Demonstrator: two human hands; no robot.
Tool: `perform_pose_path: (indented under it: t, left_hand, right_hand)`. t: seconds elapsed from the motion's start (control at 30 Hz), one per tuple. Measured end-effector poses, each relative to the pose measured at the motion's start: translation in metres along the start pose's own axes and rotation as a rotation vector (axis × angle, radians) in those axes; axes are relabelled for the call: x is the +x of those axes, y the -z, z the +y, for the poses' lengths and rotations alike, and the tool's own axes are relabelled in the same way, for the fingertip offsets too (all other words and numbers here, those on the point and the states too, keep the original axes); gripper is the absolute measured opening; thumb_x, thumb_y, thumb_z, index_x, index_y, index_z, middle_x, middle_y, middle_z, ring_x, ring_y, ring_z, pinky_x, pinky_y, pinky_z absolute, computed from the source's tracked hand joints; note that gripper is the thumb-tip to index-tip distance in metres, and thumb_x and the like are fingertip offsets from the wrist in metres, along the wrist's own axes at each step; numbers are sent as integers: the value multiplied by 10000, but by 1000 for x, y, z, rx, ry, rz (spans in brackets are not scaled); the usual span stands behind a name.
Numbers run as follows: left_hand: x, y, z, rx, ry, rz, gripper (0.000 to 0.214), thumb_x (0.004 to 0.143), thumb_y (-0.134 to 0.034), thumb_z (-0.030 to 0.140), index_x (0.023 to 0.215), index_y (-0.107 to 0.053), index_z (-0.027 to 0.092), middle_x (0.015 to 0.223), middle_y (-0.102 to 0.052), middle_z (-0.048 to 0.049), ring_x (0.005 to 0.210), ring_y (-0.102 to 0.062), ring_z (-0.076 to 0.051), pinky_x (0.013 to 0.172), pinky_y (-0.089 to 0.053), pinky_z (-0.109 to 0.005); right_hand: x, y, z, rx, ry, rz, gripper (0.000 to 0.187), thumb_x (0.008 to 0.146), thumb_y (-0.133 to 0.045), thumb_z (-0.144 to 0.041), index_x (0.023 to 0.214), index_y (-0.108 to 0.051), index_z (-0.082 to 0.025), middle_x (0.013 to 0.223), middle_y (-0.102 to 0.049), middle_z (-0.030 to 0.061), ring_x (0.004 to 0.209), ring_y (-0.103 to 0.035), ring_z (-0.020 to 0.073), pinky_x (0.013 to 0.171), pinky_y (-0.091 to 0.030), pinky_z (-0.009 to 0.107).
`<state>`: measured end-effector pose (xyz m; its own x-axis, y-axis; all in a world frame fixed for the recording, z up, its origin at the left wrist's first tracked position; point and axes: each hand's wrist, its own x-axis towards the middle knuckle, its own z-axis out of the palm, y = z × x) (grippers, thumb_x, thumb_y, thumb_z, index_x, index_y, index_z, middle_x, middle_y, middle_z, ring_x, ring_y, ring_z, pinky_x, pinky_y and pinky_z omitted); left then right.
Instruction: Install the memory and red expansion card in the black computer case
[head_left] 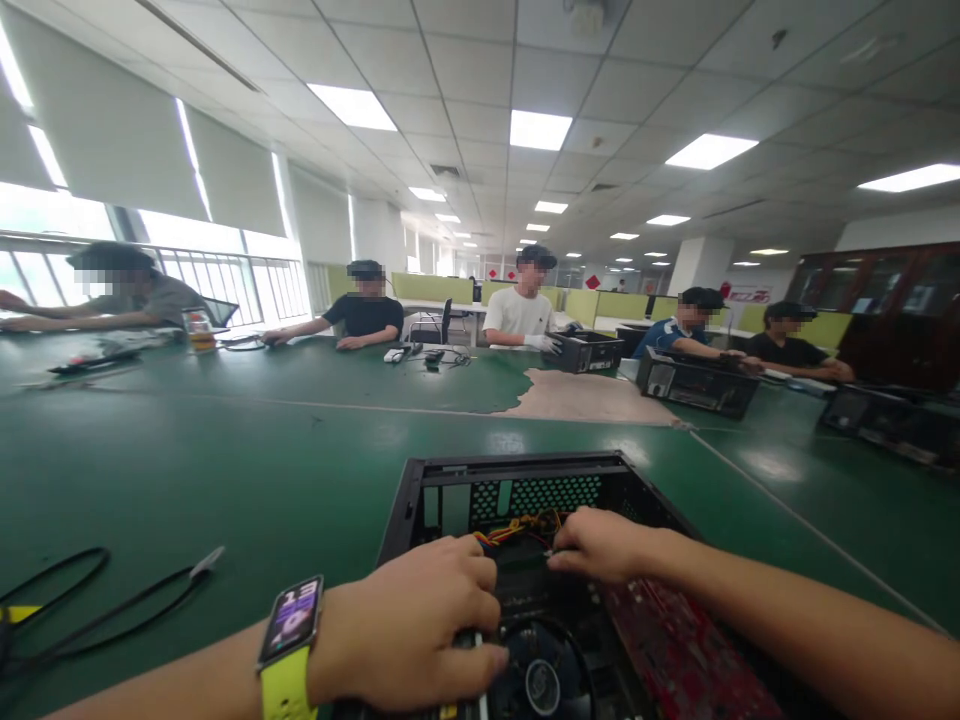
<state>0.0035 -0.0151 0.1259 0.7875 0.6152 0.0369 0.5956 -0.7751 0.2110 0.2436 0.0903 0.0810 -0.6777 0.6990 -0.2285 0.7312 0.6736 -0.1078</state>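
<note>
Both your hands are down inside the open computer case (525, 490), which sits on the green surface (225, 450) right in front of you. Your left hand (420, 630) — the one with the yellow-strapped watch (289, 640) — is curled shut over the near edge of the case, just beside the round fan (541, 680); I can't tell what it grips under the fingers. Your right hand (600, 545) is pinched on the plug end of the coloured wire bundle (517, 528), just ahead of your left knuckles, with the red circuit board (675, 650) under your right forearm. To do this well, I'd say: keep the left hand as the brace so the case doesn't slide, hold the wires by the plug rather than the strands, and go straight in line with the socket — no twisting. Watch the fan blades under your left fingers. Loose black cables (97, 600) lie well off to the left of your left arm; other people work on similar cases (694, 385) far across from your hands.
</note>
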Motion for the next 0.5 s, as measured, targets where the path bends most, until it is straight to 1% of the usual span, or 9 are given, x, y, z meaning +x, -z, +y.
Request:
perform_pose_path:
  t: [0.1,0.17,0.2,0.27,0.33,0.37,0.4,0.43,0.5]
  left_hand:
    - [-22,3,-10,-1,8,-45,98,787,-603,315,767,-665,242,825,-656,4,807,-558,-157,826,-409,-283]
    - [-44,7,-14,-8,51,-71,36,753,-636,270,763,-664,249,843,-664,26,825,-564,-148,828,-404,-272]
    - [-54,10,-16,3,92,-83,36,751,-630,257,735,-659,245,827,-667,30,823,-570,-146,824,-406,-272]
    - [-67,15,-19,92,246,-108,152,783,-575,281,663,-652,228,741,-667,9,768,-588,-160,784,-427,-294]
    - [-64,16,-26,248,445,-152,231,788,-544,350,657,-671,208,690,-667,-44,699,-607,-197,712,-457,-330]
    - [-56,14,-32,322,524,-186,239,760,-567,385,684,-689,194,695,-674,-76,682,-618,-221,680,-470,-346]
    - [-47,9,-40,373,574,-227,248,708,-615,409,720,-705,178,714,-682,-105,681,-630,-245,661,-481,-358]
    - [-35,3,-49,398,589,-271,273,641,-671,413,747,-716,166,734,-690,-128,692,-641,-266,653,-492,-365]
    - [-11,-14,-70,355,531,-349,300,525,-750,387,720,-728,161,711,-697,-144,683,-653,-284,638,-509,-365]
  right_hand:
    - [14,-3,-19,-88,-43,34,386,871,-344,-379,860,-669,-170,832,-682,106,757,-637,228,604,-411,287]
    - [24,-6,-38,-98,-61,32,356,845,-343,-293,958,-642,-137,901,-677,157,804,-650,278,635,-452,335]
    - [30,-6,-49,-94,-53,28,351,826,-354,-259,997,-628,-122,922,-673,175,820,-650,296,647,-466,358]
    - [42,-4,-75,-88,-10,6,340,798,-396,-241,1024,-621,-125,942,-671,175,848,-648,315,671,-486,389]
    - [55,2,-102,-61,64,-49,305,787,-454,-268,1005,-644,-169,969,-677,140,900,-640,314,710,-499,394]
    - [61,4,-115,-41,92,-83,291,784,-484,-292,1001,-654,-199,981,-680,113,922,-636,303,726,-504,382]
    - [68,6,-126,-22,102,-116,285,778,-514,-323,1000,-661,-220,990,-683,92,937,-635,292,735,-509,368]
    - [74,7,-135,-11,93,-141,292,772,-539,-352,1005,-665,-229,1002,-683,80,946,-634,282,740,-514,352]
    - [85,4,-143,-7,29,-165,326,751,-585,-400,1008,-670,-218,1007,-686,72,925,-644,257,732,-522,312]
